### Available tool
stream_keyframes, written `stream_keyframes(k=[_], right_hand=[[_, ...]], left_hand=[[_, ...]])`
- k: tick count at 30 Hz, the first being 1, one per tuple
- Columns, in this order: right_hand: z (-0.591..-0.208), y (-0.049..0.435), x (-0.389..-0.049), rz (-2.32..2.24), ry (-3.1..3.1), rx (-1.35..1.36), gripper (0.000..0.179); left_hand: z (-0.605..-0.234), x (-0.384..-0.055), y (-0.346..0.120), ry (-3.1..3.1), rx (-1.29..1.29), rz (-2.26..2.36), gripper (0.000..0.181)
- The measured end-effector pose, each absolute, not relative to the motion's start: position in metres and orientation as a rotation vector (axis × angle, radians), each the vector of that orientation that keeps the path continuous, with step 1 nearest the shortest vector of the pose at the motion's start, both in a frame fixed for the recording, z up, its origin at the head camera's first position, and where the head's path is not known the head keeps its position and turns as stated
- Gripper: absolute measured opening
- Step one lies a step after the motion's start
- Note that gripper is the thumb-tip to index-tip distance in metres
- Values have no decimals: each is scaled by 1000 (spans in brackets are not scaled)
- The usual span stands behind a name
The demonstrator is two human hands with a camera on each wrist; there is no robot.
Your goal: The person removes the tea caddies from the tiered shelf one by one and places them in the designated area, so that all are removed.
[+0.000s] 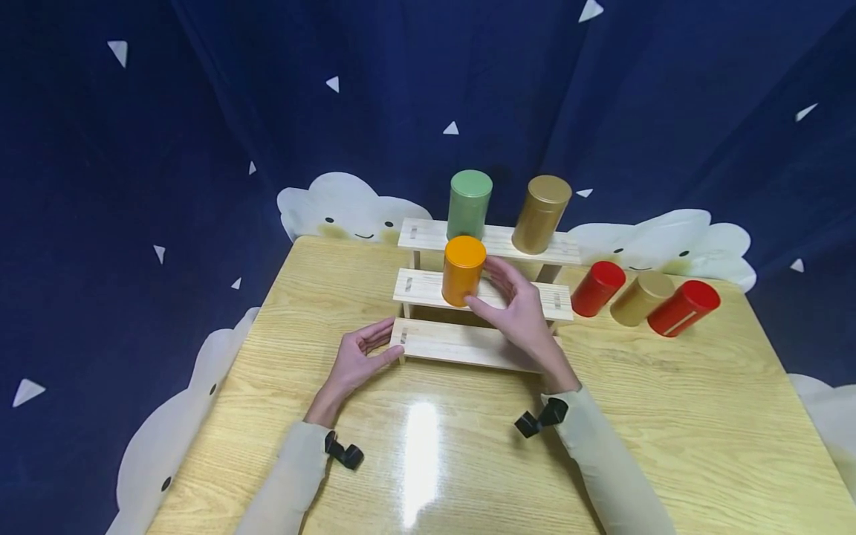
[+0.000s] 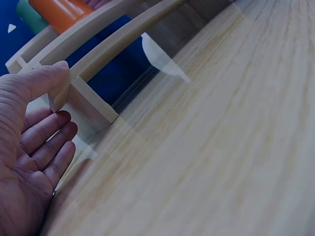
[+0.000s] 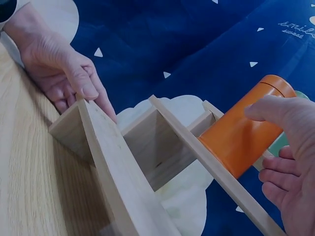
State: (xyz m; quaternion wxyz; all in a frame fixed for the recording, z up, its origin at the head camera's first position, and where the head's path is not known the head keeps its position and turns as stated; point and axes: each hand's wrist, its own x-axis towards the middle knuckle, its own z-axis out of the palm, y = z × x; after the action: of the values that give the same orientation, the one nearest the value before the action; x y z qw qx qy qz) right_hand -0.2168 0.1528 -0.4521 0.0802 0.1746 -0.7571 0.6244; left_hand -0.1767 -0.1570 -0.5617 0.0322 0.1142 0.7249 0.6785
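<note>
A three-step wooden display rack (image 1: 461,342) stands on the table. On its middle step sits an orange canister (image 1: 462,273), upright. My right hand (image 1: 518,308) holds it from the right, thumb at the front and fingers towards the back; in the right wrist view the thumb lies against the orange canister (image 3: 241,128). My left hand (image 1: 357,357) grips the left end of the lowest step, its thumb over the top edge in the left wrist view. On the top step a green canister (image 1: 469,204) is at centre-left, and a gold canister (image 1: 542,215) further right.
To the right of the rack, a red canister (image 1: 598,288), another gold canister (image 1: 642,299) and a second red canister (image 1: 683,308) stand in a row on the wooden table (image 1: 635,416). A dark blue curtain (image 1: 374,111) with white triangles and clouds hangs behind.
</note>
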Motion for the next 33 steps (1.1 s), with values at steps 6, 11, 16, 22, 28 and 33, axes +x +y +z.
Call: stream_keyframes(k=[6,11,16,22,28,33], right_hand=[[-449,145,-219,1851,-2288,527,73],[-448,140,-222,1842,-2295,536,73],[-448,136,-223,1832,-2288,514,71],[-452,132,-225,1817,-2270,499,68],[-452,131,-224,1835,-2255,473,66],[-451,130,-223,1844,-2241,439,65]], left_hand=[[-560,-176,-157,2228,345,2089,58],[-561,-177,-156,2227,348,2092,57],[-560,-177,-156,2219,340,2097,58],[-560,-177,-156,2211,330,2109,57],[-561,-177,-155,2215,348,2124,57],[-562,-178,-155,2216,362,2126,57]])
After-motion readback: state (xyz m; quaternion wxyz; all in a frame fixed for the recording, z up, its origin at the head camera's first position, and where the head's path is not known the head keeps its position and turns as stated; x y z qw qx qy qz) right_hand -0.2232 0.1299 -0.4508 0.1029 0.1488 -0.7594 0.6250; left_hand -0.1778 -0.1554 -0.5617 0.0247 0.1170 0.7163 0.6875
